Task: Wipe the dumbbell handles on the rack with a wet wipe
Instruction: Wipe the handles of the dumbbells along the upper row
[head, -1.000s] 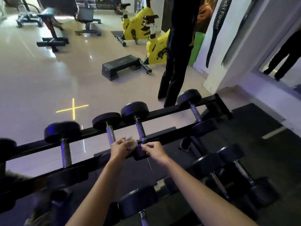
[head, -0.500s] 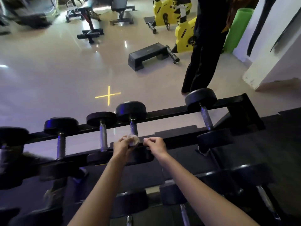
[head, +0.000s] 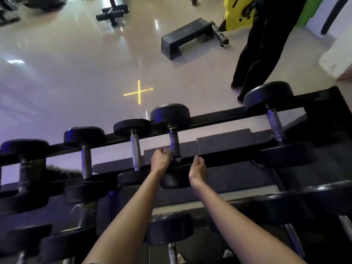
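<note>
Left hand [head: 161, 161] curled round a pale, blurred wet wipe [head: 167, 150], right against the dumbbell handle [head: 174, 144] on the rack [head: 228, 156]. Heavy, rigid steel, likely; the soft wipe should wrap the bar. Right hand [head: 198, 168] lay slack, holding nothing.

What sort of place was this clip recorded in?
Most likely a gym: a rack of black dumbbells in front, with a yellow exercise bike and a step platform behind.
</note>
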